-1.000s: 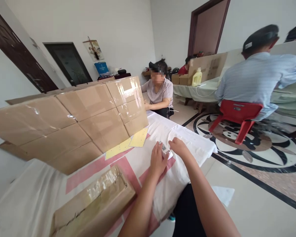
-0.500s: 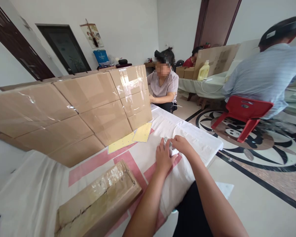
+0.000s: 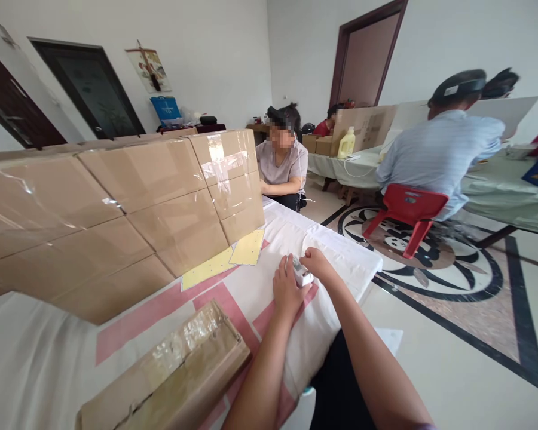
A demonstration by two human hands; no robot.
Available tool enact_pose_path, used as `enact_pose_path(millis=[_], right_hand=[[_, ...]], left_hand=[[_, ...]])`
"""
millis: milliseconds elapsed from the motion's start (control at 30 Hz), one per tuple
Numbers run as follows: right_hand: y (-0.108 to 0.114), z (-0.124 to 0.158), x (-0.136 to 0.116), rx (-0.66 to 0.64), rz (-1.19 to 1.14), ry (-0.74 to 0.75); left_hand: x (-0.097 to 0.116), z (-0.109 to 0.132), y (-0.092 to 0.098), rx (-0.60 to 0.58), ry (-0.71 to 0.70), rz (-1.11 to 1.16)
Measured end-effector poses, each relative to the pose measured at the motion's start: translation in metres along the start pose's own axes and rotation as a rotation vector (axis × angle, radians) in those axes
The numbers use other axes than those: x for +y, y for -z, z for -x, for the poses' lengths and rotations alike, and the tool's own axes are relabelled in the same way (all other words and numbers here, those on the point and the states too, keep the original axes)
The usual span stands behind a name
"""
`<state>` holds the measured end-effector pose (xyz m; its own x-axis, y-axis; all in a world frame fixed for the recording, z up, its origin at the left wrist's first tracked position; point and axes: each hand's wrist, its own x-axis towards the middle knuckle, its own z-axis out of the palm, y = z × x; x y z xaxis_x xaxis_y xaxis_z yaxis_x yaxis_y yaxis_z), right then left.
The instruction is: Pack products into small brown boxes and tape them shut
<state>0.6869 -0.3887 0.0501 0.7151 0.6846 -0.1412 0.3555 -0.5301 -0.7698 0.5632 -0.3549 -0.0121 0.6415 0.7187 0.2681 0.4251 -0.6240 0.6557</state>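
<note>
A small white and grey boxy device (image 3: 303,277) rests on the cloth-covered table; its exact kind is too small to tell. My left hand (image 3: 289,286) is wrapped along its near left side, the fingers on its edge and the thumb around its front. At the device's far right side is my right hand (image 3: 318,264), its fingers curled in and the fingertips at the device's top. Whatever those fingers pinch is hidden. Beyond my hands lie two yellow dotted sheets (image 3: 247,247), partly overlapping.
Taped cardboard boxes (image 3: 174,221) form a wall on the left. A long taped carton (image 3: 170,364) lies in front of it. Across the table a person (image 3: 281,158) crouches. Another sits on a red chair (image 3: 410,206) at the right. The white tablecloth (image 3: 341,245) ends at the right edge.
The view has swung a little to the right, so everything appears shifted left. More of the white and grey device shows between my hands, which stay around it.
</note>
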Motion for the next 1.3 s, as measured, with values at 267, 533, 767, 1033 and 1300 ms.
enact_pose_path(millis=[267, 533, 767, 1033, 1300], right_hand=[[0.006, 0.015, 0.003, -0.045, 0.102, 0.025], [0.019, 0.031, 0.006, -0.065, 0.119, 0.018], [0.020, 0.030, 0.019, -0.121, 0.097, -0.050], [0.031, 0.021, 0.020, -0.319, 0.062, -0.114], [0.029, 0.025, 0.021, -0.332, 0.060, -0.102]], left_hand=[[0.001, 0.002, 0.001, 0.030, -0.007, -0.009], [-0.003, 0.001, -0.003, 0.075, -0.013, -0.025], [-0.001, 0.001, -0.002, 0.073, 0.005, -0.040], [-0.002, 0.001, -0.003, 0.078, 0.007, -0.051], [-0.004, 0.000, -0.005, 0.092, 0.004, -0.068]])
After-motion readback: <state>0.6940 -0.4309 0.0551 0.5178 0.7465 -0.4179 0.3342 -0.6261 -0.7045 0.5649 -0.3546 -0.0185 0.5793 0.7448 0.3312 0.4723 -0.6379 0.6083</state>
